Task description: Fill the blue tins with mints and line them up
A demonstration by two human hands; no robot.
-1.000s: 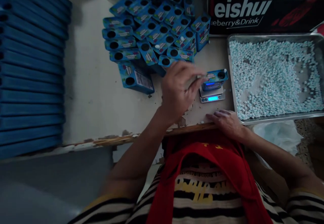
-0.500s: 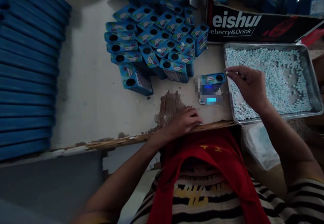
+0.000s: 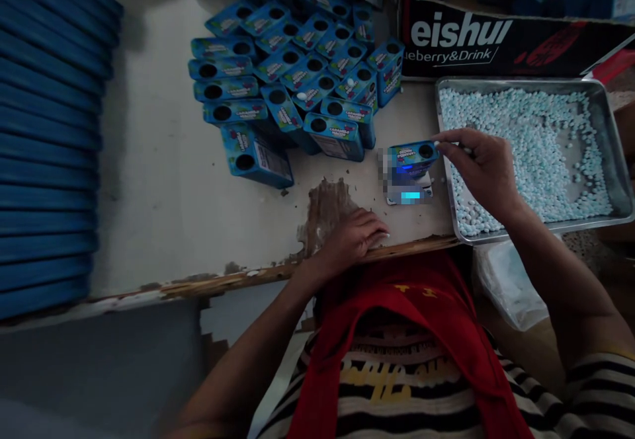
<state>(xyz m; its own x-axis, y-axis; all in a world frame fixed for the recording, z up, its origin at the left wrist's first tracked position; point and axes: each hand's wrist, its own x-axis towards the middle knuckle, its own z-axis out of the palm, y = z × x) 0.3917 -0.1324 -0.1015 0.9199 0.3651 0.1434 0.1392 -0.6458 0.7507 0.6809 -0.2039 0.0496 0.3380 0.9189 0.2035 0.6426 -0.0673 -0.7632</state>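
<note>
A small blue candy box [image 3: 413,156] with a round hole in its top stands on a little scale [image 3: 409,194] with a lit display. My right hand [image 3: 483,171] hovers over the tray's left edge, fingers pinched on a pale pellet right beside the box's hole. My left hand [image 3: 353,239] lies flat on the table's front edge, fingers stretched out, holding nothing. The metal tray [image 3: 612,125] at right holds a layer of pale blue pellets [image 3: 526,141].
Several identical blue boxes [image 3: 292,82] stand clustered at the table's back. A stack of blue flat trays [image 3: 49,148] fills the left. A dark carton [image 3: 496,39] stands behind the metal tray. The table's [image 3: 163,181] paint is chipped near the front edge.
One second ago my left hand was at the box on the scale; it drew back to the table edge. My right hand rose from the edge to the tray, then reached the box's hole.
</note>
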